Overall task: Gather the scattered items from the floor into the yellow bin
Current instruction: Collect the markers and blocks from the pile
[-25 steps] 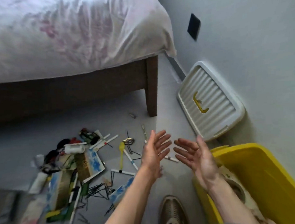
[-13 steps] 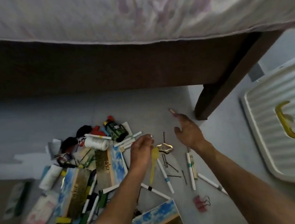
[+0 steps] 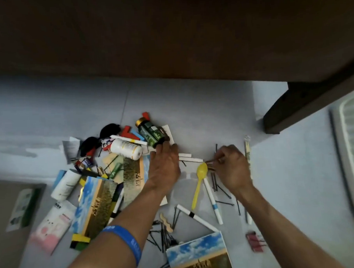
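Note:
Scattered items cover the grey floor; the yellow bin is out of view. My left hand [image 3: 165, 164] reaches flat over two white sticks [image 3: 190, 160], its fingertips at the base of a lying green bottle [image 3: 150, 133]; I see nothing held in it. My right hand [image 3: 232, 166] pinches a small brown hair clip [image 3: 210, 163] just above the bowl of a yellow spoon [image 3: 200, 178]. Around it lie white pens [image 3: 212, 201], black hairpins [image 3: 223, 190] and a wrapped chopstick sleeve [image 3: 248, 153]. A white bottle [image 3: 126, 151] lies left of my left hand.
The dark bed frame [image 3: 168, 43] overhangs the top, its leg [image 3: 292, 108] standing at the right. A white ribbed lid [image 3: 353, 156] is at the right edge. Picture cards [image 3: 199, 256], a white tube [image 3: 64, 186], packets and a red binder clip [image 3: 255, 242] litter the floor.
I have leaned in close to the floor. My right hand dropped onto the hair clip and pinched it. My left hand moved up toward the green bottle.

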A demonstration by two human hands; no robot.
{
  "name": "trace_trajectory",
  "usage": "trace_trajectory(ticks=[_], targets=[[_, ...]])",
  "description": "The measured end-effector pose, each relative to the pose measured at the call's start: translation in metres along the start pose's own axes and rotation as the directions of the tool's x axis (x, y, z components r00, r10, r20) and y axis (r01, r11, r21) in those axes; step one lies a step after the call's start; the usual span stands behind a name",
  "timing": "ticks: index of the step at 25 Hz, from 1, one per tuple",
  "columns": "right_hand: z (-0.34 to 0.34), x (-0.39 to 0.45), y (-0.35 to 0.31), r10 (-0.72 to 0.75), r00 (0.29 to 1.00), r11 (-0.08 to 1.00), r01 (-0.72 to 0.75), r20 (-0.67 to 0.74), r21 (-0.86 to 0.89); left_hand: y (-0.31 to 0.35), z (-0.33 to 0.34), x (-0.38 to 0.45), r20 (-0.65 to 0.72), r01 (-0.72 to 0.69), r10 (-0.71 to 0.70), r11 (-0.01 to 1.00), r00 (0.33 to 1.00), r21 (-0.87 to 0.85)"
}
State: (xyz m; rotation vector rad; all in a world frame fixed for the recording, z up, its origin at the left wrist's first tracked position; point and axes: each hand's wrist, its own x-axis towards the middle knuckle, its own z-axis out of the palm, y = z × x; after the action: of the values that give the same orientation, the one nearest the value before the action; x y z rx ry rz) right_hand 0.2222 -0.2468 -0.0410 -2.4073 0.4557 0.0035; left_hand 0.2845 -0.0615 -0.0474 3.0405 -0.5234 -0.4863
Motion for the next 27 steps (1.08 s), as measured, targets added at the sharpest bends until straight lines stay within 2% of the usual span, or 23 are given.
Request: trace_trajectory(ticks=[3,5,6,8,10,11,13,14,16,18,19,21,23,25,27], targets=[[0.004,-0.066,0.010,0.025,0.998,0.999,-0.027,0.055,0.038,0.007,0.002,-0.002,-0.010,-0.034,0.035,0.996,0.999,0.081],[0.008,-0.091,0.018,0.035,0.995,0.999,-0.038,0.099,0.028,0.007,-0.001,-0.010,-0.029,-0.044,0.042,0.997,0.999,-0.056],[0.011,-0.097,0.018,0.035,0.994,0.999,-0.034,0.102,-0.010,0.007,-0.003,-0.017,-0.048,-0.030,0.022,0.984,0.999,-0.174],[0.016,-0.102,0.013,0.013,0.992,0.978,0.013,0.128,-0.206,0.008,-0.010,-0.042,-0.055,-0.006,-0.013,0.946,0.998,-0.324],[0.022,-0.107,0.003,-0.023,0.986,0.927,0.083,0.166,-0.365,0.009,-0.009,-0.075,-0.013,-0.012,0.008,0.937,1.000,-0.349],[0.024,-0.108,-0.004,-0.022,0.982,0.918,0.095,0.190,-0.386,0.010,-0.008,-0.093,0.043,-0.021,0.039,0.935,0.998,-0.353],[0.020,-0.107,-0.009,0.069,0.981,0.962,-0.017,0.183,-0.273,0.013,0.000,-0.121,0.167,-0.096,0.159,0.939,0.973,-0.330],[0.016,-0.106,-0.006,0.156,0.976,0.980,-0.132,0.155,-0.151,0.013,0.007,-0.130,0.206,-0.167,0.233,0.941,0.950,-0.294],[0.004,-0.108,0.000,0.309,0.946,0.937,-0.321,0.102,0.138,0.016,0.019,-0.143,0.235,-0.281,0.317,0.943,0.919,-0.177],[-0.011,-0.119,0.010,0.359,0.930,0.881,-0.365,0.079,0.302,0.024,0.028,-0.147,0.245,-0.307,0.317,0.949,0.916,-0.078],[-0.019,-0.124,0.017,0.353,0.934,0.883,-0.353,0.057,0.309,0.028,0.030,-0.146,0.252,-0.306,0.303,0.952,0.919,-0.030],[-0.038,-0.134,0.037,0.331,0.944,0.932,-0.326,-0.008,0.158,0.033,0.031,-0.143,0.248,-0.316,0.286,0.944,0.926,0.092],[-0.055,-0.138,0.059,0.345,0.938,0.931,-0.347,-0.042,-0.109,0.030,0.025,-0.139,0.231,-0.308,0.273,0.942,0.934,0.132],[-0.067,-0.145,0.080,0.382,0.924,0.892,-0.362,0.024,-0.271,0.027,0.019,-0.144,0.253,-0.295,0.274,0.954,0.928,0.049],[-0.074,-0.152,0.091,0.436,0.896,0.872,-0.399,0.081,-0.284,0.024,0.016,-0.147,0.253,-0.164,0.215,0.964,0.943,-0.207]])
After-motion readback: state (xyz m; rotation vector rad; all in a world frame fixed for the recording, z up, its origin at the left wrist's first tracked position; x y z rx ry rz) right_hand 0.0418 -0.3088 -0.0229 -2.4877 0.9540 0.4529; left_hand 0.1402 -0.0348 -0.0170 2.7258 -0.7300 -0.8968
